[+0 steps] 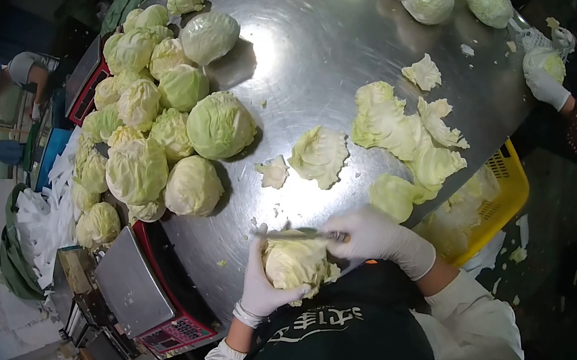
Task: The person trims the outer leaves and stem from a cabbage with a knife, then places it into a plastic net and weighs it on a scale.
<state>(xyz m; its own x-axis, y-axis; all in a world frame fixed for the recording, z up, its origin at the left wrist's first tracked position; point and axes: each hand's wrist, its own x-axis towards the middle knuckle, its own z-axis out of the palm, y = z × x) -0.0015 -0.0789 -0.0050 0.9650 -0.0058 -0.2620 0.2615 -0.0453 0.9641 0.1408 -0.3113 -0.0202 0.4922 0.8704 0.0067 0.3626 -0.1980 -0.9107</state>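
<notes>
A pale green cabbage (293,263) sits close in front of my apron at the near edge of the metal table. My left hand (266,283), in a white glove, grips it from the left side, thumb and fingers wrapped round it. In my gloved right hand (369,235) is a knife (294,235), its blade lying across the top of the cabbage and pointing left. Loose cabbage leaves (319,156) lie on the table just beyond my hands.
A heap of cabbages (138,166) fills the table's left side. A red-framed scale (134,284) stands at lower left, and a yellow crate (508,190) with leaves at right. Across the table, another person's gloved hands (548,90) hold a cabbage. More leaves (390,121) lie at centre right.
</notes>
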